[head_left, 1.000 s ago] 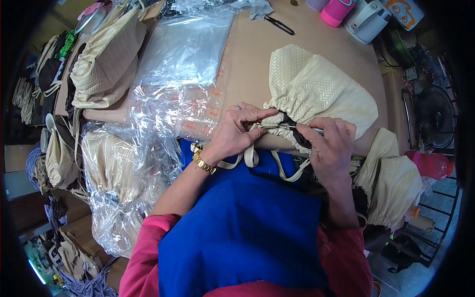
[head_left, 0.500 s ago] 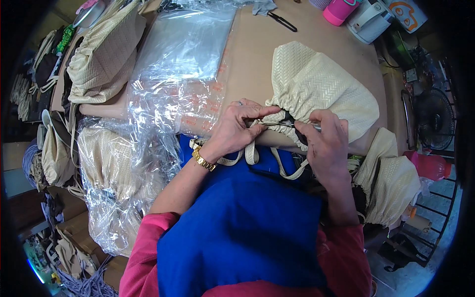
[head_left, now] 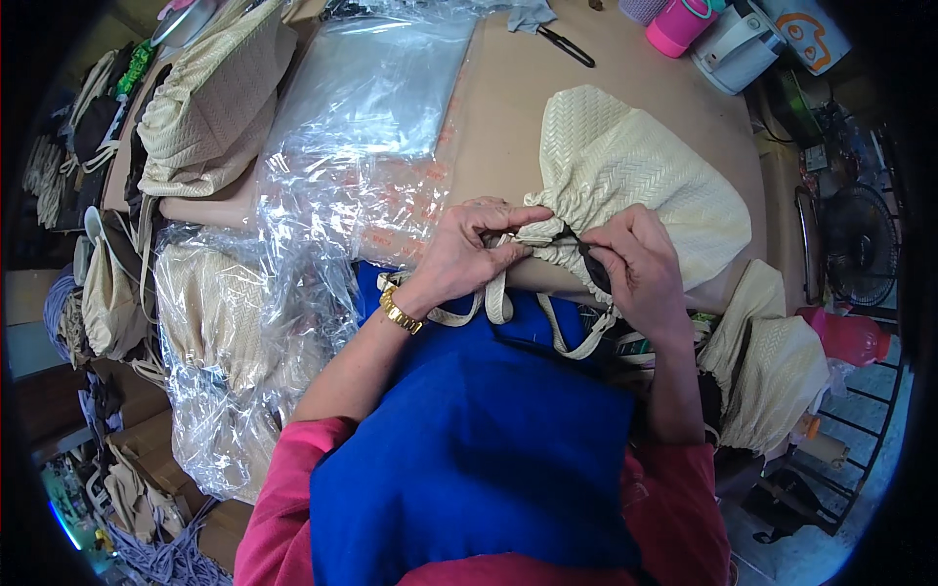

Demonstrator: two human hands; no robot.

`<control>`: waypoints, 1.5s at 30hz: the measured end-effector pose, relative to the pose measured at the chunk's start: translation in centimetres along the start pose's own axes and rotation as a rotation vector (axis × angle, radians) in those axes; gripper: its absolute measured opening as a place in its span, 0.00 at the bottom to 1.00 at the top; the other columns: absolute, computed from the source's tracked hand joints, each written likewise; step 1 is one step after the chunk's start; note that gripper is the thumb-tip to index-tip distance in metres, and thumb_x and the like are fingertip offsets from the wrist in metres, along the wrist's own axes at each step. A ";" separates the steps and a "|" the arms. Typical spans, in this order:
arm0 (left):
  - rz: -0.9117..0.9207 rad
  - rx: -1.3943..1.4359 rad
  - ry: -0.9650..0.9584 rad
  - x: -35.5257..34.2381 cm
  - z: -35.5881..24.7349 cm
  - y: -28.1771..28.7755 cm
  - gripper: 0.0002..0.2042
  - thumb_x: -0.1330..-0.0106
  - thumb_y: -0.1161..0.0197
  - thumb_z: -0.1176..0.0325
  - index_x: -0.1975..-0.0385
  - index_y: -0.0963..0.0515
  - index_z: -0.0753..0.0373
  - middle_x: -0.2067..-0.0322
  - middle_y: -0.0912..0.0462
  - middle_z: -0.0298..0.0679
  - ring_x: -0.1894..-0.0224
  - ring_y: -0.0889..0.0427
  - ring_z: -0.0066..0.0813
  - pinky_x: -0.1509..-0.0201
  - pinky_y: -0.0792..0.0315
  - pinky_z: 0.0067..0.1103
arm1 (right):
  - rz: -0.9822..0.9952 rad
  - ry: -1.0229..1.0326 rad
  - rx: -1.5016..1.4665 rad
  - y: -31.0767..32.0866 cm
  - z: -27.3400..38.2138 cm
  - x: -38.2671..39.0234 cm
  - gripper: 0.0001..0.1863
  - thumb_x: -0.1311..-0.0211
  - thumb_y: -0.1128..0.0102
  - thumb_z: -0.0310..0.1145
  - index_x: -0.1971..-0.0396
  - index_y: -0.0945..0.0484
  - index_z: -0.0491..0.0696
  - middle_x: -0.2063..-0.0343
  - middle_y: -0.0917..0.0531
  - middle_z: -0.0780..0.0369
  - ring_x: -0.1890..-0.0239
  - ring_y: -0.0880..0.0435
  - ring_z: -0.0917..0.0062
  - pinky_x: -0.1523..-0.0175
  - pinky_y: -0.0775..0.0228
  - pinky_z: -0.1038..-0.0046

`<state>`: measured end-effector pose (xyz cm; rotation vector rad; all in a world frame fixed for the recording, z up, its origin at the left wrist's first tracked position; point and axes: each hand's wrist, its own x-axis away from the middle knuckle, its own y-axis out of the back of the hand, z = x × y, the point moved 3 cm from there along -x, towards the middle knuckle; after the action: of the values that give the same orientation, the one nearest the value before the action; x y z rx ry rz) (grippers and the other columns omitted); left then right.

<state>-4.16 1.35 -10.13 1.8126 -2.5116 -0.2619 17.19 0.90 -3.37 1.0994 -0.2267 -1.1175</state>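
Note:
A cream woven drawstring bag [head_left: 635,176] lies on the brown table [head_left: 508,98] with its gathered mouth toward me. My left hand [head_left: 467,256] pinches the gathered edge and drawstring at the mouth. My right hand [head_left: 640,269] grips the other side of the mouth, fingers around a dark cord or lining there. Cream straps [head_left: 498,308] hang down from the bag over my blue apron [head_left: 469,449]. A gold watch [head_left: 401,311] sits on my left wrist.
Clear plastic bags [head_left: 371,107] lie left of the bag, some over more cream bags [head_left: 215,322]. Another cream bag [head_left: 210,117] rests at the far left, one [head_left: 772,371] at the right. Black scissors [head_left: 565,46], a pink cup [head_left: 679,24] and a fan [head_left: 860,244] stand beyond.
Both hands have shifted slightly along the bag's mouth, the left fingers drawing closer to the right hand. The bag stays in place.

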 end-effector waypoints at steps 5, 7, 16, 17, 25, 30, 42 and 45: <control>-0.002 0.035 -0.040 -0.1 0.3 0.1 0.22 0.45 0.32 0.82 0.48 0.16 0.61 0.72 0.21 0.30 0.66 0.29 0.16 0.56 0.32 0.18 | -0.041 -0.153 -0.258 -0.1 -1.1 0.1 0.13 0.47 0.39 0.16 0.62 0.15 0.44 0.72 0.26 0.62 0.67 0.24 0.72 0.61 0.33 0.74; 0.019 0.061 -0.028 -0.1 0.2 0.0 0.22 0.45 0.32 0.81 0.48 0.17 0.62 0.74 0.21 0.31 0.66 0.28 0.16 0.49 0.30 0.19 | -0.102 -0.069 -0.166 0.0 -1.2 0.7 0.17 0.53 0.38 0.16 0.63 0.13 0.49 0.72 0.25 0.63 0.67 0.24 0.68 0.61 0.32 0.68; 0.023 0.001 -0.104 -0.3 0.3 0.1 0.21 0.44 0.31 0.80 0.48 0.17 0.62 0.69 0.12 0.35 0.67 0.21 0.14 0.26 0.43 0.33 | -0.031 0.098 0.347 0.5 1.0 0.4 0.16 0.53 0.40 0.23 0.63 0.14 0.53 0.69 0.26 0.65 0.65 0.26 0.70 0.61 0.37 0.67; 0.026 -0.005 -0.101 -0.3 0.2 0.2 0.20 0.44 0.31 0.80 0.48 0.17 0.62 0.69 0.12 0.35 0.66 0.20 0.14 0.26 0.43 0.34 | -0.035 0.095 0.351 0.5 1.2 0.4 0.16 0.52 0.40 0.23 0.63 0.14 0.53 0.69 0.26 0.65 0.65 0.26 0.70 0.61 0.37 0.67; 0.014 -0.013 -0.087 -0.3 0.5 0.4 0.21 0.44 0.32 0.80 0.48 0.17 0.61 0.69 0.13 0.34 0.63 0.21 0.15 0.28 0.40 0.28 | -0.013 0.066 0.269 0.7 2.4 -0.5 0.15 0.52 0.40 0.16 0.65 0.15 0.49 0.70 0.25 0.61 0.68 0.25 0.66 0.62 0.34 0.67; 0.000 0.050 0.015 0.0 0.5 0.5 0.21 0.43 0.32 0.82 0.47 0.17 0.62 0.65 0.16 0.31 0.60 0.24 0.14 0.46 0.30 0.17 | 0.030 0.097 0.225 0.6 1.3 -1.1 0.13 0.51 0.41 0.17 0.66 0.17 0.47 0.71 0.26 0.61 0.67 0.24 0.67 0.62 0.34 0.66; 0.006 0.105 0.064 0.1 0.1 0.8 0.21 0.42 0.33 0.81 0.47 0.17 0.61 0.55 0.16 0.33 0.60 0.24 0.12 0.55 0.27 0.13 | 0.009 -0.019 -0.149 -0.1 -0.7 -1.5 0.10 0.46 0.41 0.12 0.66 0.16 0.39 0.73 0.25 0.59 0.69 0.22 0.73 0.64 0.31 0.75; 0.012 0.106 0.076 0.1 0.2 0.7 0.21 0.42 0.33 0.81 0.46 0.17 0.61 0.54 0.15 0.34 0.59 0.23 0.12 0.54 0.27 0.13 | 0.019 -0.083 -0.260 -0.3 -1.4 -1.4 0.10 0.45 0.41 0.12 0.66 0.16 0.40 0.72 0.24 0.61 0.68 0.23 0.75 0.63 0.32 0.77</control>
<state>-4.92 1.48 -10.19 1.8069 -2.5287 -0.0591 17.18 2.82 -3.82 0.8198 -0.1510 -1.1412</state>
